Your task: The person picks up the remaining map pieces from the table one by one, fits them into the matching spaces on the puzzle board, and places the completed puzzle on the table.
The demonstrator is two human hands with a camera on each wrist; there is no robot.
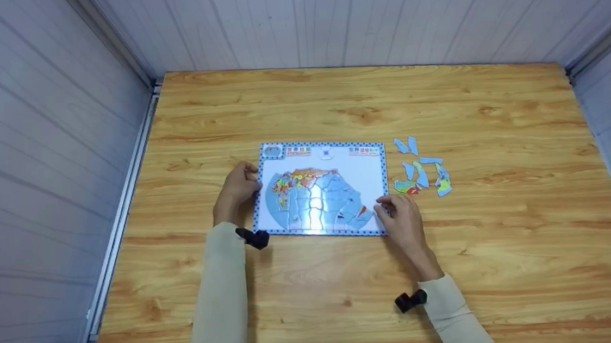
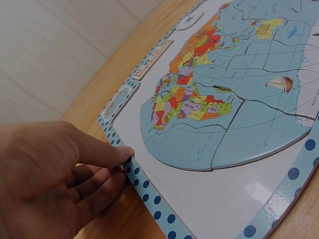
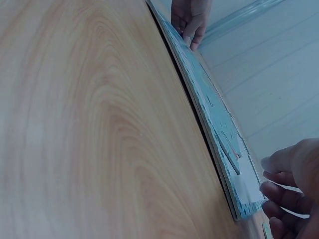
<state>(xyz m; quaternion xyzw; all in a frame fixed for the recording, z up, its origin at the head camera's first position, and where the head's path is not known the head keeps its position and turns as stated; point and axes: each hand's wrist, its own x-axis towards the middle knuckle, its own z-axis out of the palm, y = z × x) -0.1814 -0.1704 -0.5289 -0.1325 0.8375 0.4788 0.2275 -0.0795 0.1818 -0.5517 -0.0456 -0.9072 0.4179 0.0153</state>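
While our left hand (image 1: 238, 186) pinches the puzzle board (image 1: 368, 174) on the table (image 1: 506, 232), our right hand (image 1: 405, 221), loosely curled beside its right edge, holds nothing visible; we should keep it level so pieces (image 1: 302, 196) stay seated.

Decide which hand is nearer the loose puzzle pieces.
Right. The right hand is close in front of the loose pieces; the left hand is across at the board's left edge.
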